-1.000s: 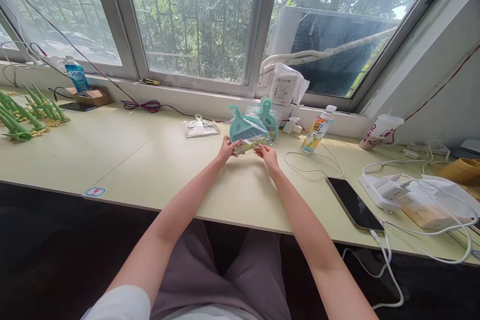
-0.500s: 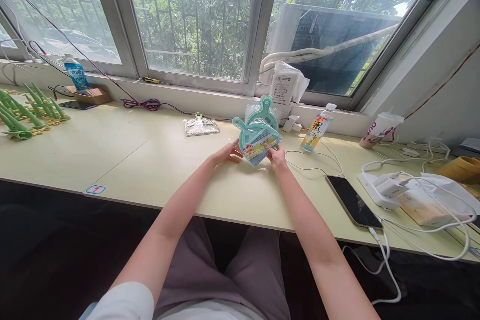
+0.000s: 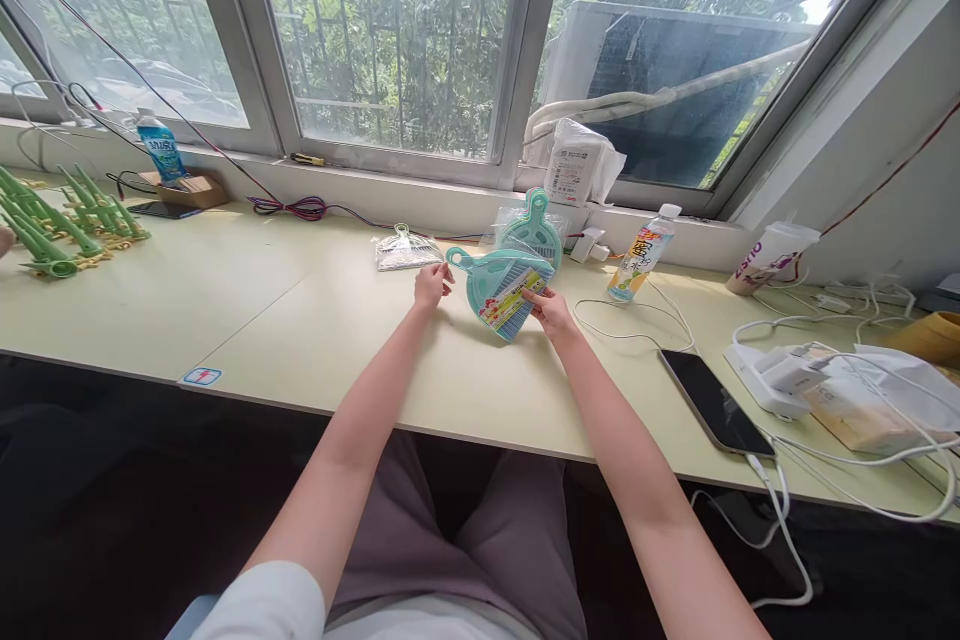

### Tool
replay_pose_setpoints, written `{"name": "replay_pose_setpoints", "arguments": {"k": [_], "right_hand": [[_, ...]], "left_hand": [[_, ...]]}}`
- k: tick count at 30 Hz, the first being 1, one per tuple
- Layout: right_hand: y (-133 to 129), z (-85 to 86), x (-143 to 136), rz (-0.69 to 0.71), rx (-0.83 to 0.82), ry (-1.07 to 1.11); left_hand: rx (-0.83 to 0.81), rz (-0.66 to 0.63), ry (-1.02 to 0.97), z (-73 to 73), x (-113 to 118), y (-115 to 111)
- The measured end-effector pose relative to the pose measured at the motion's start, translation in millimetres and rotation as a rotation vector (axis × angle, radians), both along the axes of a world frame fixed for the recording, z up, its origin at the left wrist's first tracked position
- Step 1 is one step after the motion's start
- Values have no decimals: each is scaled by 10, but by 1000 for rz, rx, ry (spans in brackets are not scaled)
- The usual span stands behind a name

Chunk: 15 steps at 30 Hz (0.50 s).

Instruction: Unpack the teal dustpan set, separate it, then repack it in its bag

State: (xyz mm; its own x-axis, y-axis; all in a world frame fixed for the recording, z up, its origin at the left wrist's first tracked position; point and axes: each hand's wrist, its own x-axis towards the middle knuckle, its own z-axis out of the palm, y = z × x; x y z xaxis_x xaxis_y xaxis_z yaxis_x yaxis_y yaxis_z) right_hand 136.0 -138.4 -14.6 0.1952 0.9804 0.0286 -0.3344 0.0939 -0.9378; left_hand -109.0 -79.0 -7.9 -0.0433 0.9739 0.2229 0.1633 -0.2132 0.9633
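Note:
My right hand point(image 3: 553, 312) grips a turquoise mini dustpan-and-brush set point(image 3: 502, 295) by its lower right side, thumb on the colourful label. The set is tilted above the table, with its looped handle pointing left and grey-blue bristles showing. My left hand point(image 3: 433, 286) is beside the handle's end, its fingers curled together; whatever they pinch is too small to make out. Behind it stands another turquoise dustpan set point(image 3: 538, 230) in clear plastic. A white dustpan set point(image 3: 406, 249) in clear wrapping lies on the table just beyond my left hand.
An orange drink bottle point(image 3: 643, 255), a phone point(image 3: 716, 402), a power strip point(image 3: 772, 380) with cables and a cup point(image 3: 772, 258) are on the right. Green plastic pieces point(image 3: 67, 220), a blue bottle point(image 3: 160, 148) and another person's hand point(image 3: 4, 239) are at the left.
My left hand has moved left and up from the dustpan's side to near its handle. The held set has turned, its handle swinging left and down. Another person's hand has appeared at the left edge.

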Motion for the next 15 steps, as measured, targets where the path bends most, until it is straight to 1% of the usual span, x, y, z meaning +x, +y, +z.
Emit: {"name": "replay_pose_setpoints", "arguments": {"k": [2, 6, 7, 8, 9, 11, 12, 13, 15], "right_hand": [[6, -1, 21, -10, -9, 5], [6, 19, 77, -18, -33, -16], [-2, 31, 79, 0, -41, -41], [-14, 46, 72, 27, -50, -71], [-29, 62, 56, 61, -59, -104], [-62, 97, 4, 134, -76, -158], [-77, 115, -27, 156, -84, -175], [-91, 130, -55, 168, -89, -186], [-107, 153, -91, 165, -91, -188]], "left_hand": [[8, 59, 91, 3, -11, 11], [101, 304, 182, 73, -38, -47], [138, 328, 211, 97, -43, -71], [177, 306, 256, 120, -45, -93], [213, 246, 313, 138, -43, -110], [258, 82, 429, 156, -28, -124], [264, 20, 460, 155, -19, -118], [261, -16, 461, 151, -12, -105], [233, -21, 401, 134, -18, -64]]}}
